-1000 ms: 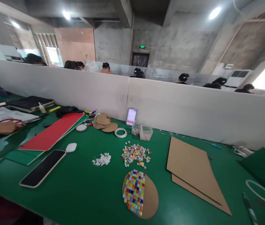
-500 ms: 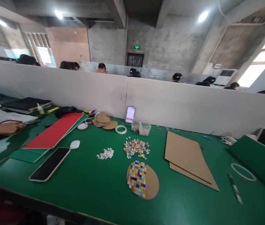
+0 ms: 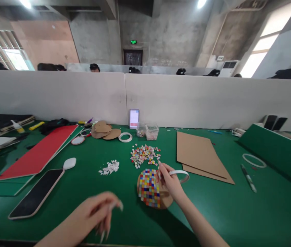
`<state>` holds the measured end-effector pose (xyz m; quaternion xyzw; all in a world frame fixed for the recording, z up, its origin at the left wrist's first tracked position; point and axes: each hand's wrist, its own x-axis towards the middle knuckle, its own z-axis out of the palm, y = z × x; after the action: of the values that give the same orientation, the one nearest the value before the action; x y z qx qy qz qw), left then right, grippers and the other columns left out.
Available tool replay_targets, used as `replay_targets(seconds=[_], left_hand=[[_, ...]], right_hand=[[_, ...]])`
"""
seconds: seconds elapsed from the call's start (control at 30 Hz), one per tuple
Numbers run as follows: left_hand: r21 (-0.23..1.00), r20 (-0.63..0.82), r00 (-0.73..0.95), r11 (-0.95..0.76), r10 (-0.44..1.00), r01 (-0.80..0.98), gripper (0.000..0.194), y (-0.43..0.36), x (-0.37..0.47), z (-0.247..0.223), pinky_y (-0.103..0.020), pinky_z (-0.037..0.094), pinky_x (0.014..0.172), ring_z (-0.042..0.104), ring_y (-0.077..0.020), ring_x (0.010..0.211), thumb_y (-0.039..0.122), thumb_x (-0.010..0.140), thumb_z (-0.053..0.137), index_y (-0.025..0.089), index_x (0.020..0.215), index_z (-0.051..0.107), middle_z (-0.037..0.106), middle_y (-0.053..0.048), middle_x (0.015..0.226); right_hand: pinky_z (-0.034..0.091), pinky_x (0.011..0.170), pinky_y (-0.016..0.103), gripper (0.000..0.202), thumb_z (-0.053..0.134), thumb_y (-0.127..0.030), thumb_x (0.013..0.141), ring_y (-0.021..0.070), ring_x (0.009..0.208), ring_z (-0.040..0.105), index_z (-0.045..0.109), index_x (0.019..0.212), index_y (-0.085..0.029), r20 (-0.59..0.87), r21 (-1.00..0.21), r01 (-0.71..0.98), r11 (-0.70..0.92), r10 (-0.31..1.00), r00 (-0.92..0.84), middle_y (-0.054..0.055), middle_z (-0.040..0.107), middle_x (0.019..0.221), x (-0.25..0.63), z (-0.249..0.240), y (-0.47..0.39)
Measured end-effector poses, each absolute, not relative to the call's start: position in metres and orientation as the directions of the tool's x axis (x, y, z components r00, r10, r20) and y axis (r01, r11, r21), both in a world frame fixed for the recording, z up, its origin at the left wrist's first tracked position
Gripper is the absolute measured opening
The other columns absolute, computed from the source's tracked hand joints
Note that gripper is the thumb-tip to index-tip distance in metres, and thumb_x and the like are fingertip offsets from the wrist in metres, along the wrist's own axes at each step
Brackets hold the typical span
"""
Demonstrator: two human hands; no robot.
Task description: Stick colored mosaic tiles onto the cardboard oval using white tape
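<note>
The tile-covered cardboard disc point(image 3: 166, 196) lies between the hands, its tile rows running away from the person. The right hand point(image 3: 170, 179), nearer, reaches over its right side, gripping a white ring point(image 3: 186, 177), fingertips drawn together; whether they pinch more, I cannot tell. The left hand point(image 3: 97, 210), blurred, curls loosely well to the left. Loose tiles point(image 3: 145, 154) lie just beyond; green surface point(image 3: 238, 219) stretches rightward below the cardboard sheets point(image 3: 198, 151).

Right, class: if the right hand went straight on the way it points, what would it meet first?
The right hand would probably meet the loose coloured tiles first, though its height above them is unclear.
</note>
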<state>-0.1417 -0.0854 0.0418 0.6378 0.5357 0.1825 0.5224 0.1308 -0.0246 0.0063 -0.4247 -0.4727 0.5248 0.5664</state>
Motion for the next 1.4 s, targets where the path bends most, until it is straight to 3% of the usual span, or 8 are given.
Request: replay_targets(seconds=[0.1,0.23,0.5,0.8,0.97,1.1,1.23,1.4], left_hand=[[0.894,-0.034,0.312,-0.111,0.95,0.434,0.035,-0.029,-0.075,0.044,-0.022,0.039,0.054,0.046,-0.0104,0.051,0.045,0.089,0.032,0.018,0.074,0.048,0.047,0.004,0.057],[0.81,0.133,0.351,-0.305,0.927,0.501,0.028,0.016,-0.015,0.024,-0.023,0.034,0.054,0.047,-0.013,0.056,0.039,0.089,0.03,0.02,0.072,0.041,0.046,0.003,0.061],[0.887,0.089,0.478,-0.288,0.874,0.362,0.029,0.019,-0.008,0.0,-0.021,0.035,0.057,0.046,-0.0111,0.058,0.042,0.088,0.038,0.019,0.072,0.043,0.048,0.004,0.062],[0.992,-0.078,0.592,0.004,0.802,0.125,0.026,0.015,-0.02,0.014,-0.02,0.038,0.05,0.046,-0.0079,0.047,0.042,0.087,0.042,0.018,0.076,0.044,0.048,0.007,0.054],[0.994,-0.099,0.469,0.067,0.877,0.084,0.024,0.023,-0.023,0.016,-0.019,0.04,0.046,0.049,-0.0077,0.045,0.04,0.084,0.049,0.017,0.082,0.051,0.055,0.004,0.055],[0.986,-0.161,0.507,0.164,0.847,0.041,0.028,0.022,-0.021,0.016,-0.017,0.033,0.036,0.041,-0.007,0.033,0.041,0.081,0.052,0.019,0.096,0.046,0.05,0.008,0.044],[0.983,-0.159,0.525,0.184,0.836,0.004,0.031,0.016,-0.016,0.016,-0.014,0.027,0.036,0.032,-0.0035,0.033,0.036,0.074,0.063,0.021,0.092,0.042,0.039,0.013,0.043],[0.997,-0.072,0.48,0.044,0.874,0.07,0.036,0.012,-0.014,0.011,-0.015,0.029,0.045,0.034,-0.0048,0.045,0.031,0.07,0.067,0.021,0.094,0.042,0.036,0.011,0.052]], right_hand=[[0.018,0.031,0.02,0.044,0.051,-0.052,0.08,0.0044,0.031,0.031,0.042,0.054,-0.018,0.086,-0.973,-0.224,0.06,0.99,-0.108,-0.006,0.042,0.04,0.122,-0.001,-0.002],[0.019,0.031,0.019,0.041,0.054,-0.051,0.079,0.0037,0.03,0.03,0.046,0.058,-0.017,0.064,-0.971,-0.237,0.031,0.989,-0.131,-0.008,0.04,0.04,0.114,-0.022,0.012],[0.02,0.032,0.016,0.036,0.055,-0.049,0.078,0.0043,0.03,0.036,0.053,0.066,-0.015,-0.064,-0.937,-0.314,-0.156,0.957,-0.284,-0.006,0.046,0.039,0.124,-0.042,0.007],[0.016,0.03,0.015,0.035,0.059,-0.049,0.076,0.0009,0.029,0.018,0.05,0.067,-0.016,-0.061,-0.801,-0.483,-0.355,0.85,-0.524,-0.011,0.037,0.04,0.138,-0.018,-0.001],[0.014,0.028,0.014,0.03,0.069,-0.035,0.072,0.0009,0.029,0.026,0.047,0.064,-0.017,-0.085,-0.861,-0.333,-0.384,0.754,-0.651,-0.01,0.04,0.042,0.145,-0.015,-0.003],[0.015,0.026,0.015,0.035,0.056,-0.046,0.08,0.0012,0.025,0.023,0.051,0.064,-0.016,-0.129,-0.893,-0.296,-0.339,0.822,-0.554,-0.011,0.038,0.037,0.138,-0.019,-0.007],[0.021,0.026,0.015,0.056,0.033,-0.063,0.082,0.0027,0.025,0.027,0.05,0.058,-0.016,-0.2,-0.838,-0.35,-0.418,0.833,-0.516,-0.007,0.041,0.036,0.13,-0.02,-0.01],[0.019,0.026,0.015,0.037,0.05,-0.049,0.081,0.0035,0.026,0.029,0.051,0.064,-0.016,-0.15,-0.855,-0.38,-0.353,0.869,-0.472,-0.007,0.046,0.037,0.127,-0.022,-0.011]])
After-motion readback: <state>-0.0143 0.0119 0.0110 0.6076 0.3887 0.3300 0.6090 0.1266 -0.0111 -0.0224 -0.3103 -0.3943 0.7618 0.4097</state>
